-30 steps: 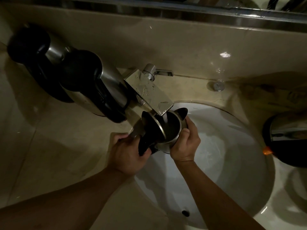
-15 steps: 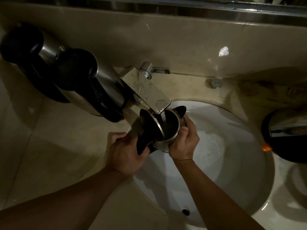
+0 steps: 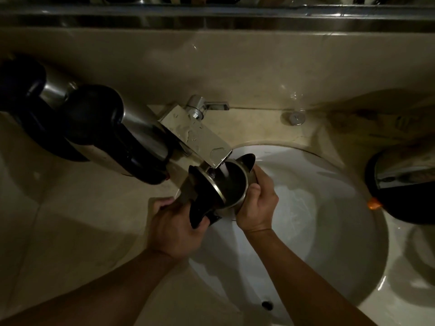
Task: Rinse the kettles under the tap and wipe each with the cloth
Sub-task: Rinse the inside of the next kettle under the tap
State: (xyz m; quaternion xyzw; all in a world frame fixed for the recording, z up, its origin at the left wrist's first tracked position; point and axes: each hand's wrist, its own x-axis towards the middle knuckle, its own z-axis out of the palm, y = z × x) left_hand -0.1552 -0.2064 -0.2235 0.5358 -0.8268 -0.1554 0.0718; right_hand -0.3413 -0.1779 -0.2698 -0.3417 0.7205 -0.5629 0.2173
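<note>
I see the open kettle [image 3: 227, 184] held over the white sink [image 3: 329, 208], its mouth right under the tap [image 3: 200, 140], with water running into it. My left hand [image 3: 175, 228] grips the black handle at the kettle's 7 o'clock, fingers curled round it; my right hand [image 3: 257, 205] holds the steel body at its 4 o'clock, fingers wrapped round the far side. Two more kettles [image 3: 98, 132] stand on the desk [image 3: 70, 220] at 10 o'clock, and another kettle [image 3: 404, 184] at 3 o'clock.
</note>
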